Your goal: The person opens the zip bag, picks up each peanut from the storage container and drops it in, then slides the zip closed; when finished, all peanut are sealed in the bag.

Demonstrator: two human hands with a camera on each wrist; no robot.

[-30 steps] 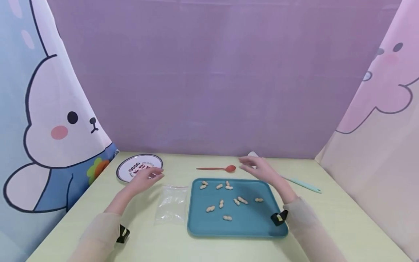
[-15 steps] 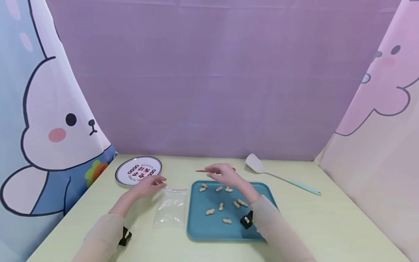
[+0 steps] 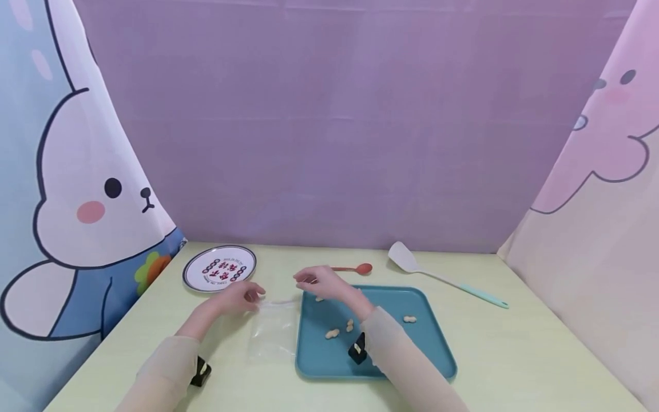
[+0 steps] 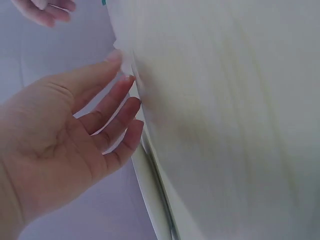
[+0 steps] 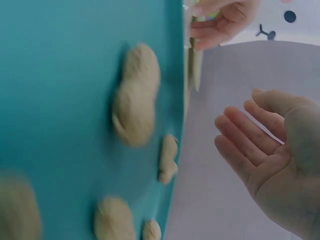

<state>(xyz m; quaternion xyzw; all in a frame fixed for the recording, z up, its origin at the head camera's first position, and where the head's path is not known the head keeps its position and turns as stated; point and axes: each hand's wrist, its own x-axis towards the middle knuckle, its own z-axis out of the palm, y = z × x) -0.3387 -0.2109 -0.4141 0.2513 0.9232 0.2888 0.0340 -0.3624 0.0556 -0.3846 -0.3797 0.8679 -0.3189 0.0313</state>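
A clear zip bag [image 3: 273,337] lies flat on the table, left of a teal tray [image 3: 332,367]. My left hand [image 3: 238,297] is at the bag's upper left corner, its fingertips right by the zip edge. In the left wrist view that hand [image 4: 75,120] shows a gap between thumb and loosely bent fingers. Over the tray's far left corner hovers my right hand [image 3: 326,282]. Its fingers are relaxed and hold nothing in the right wrist view, where the palm [image 5: 280,170] shows. Peanuts in their shells [image 3: 332,333] are scattered on the tray, some hidden by the right arm.
Behind the bag, at the far left, is a white plate [image 3: 198,274] with red print. A red spoon [image 3: 364,269] lies beyond the tray, partly covered by the right hand. To the right rests a white spatula [image 3: 404,257] with a mint handle. A purple curtain [image 3: 329,126] hangs behind.
My right hand has travelled left across the tray from near the spatula toward the bag. My left hand has come slightly down and right, to the bag's corner.
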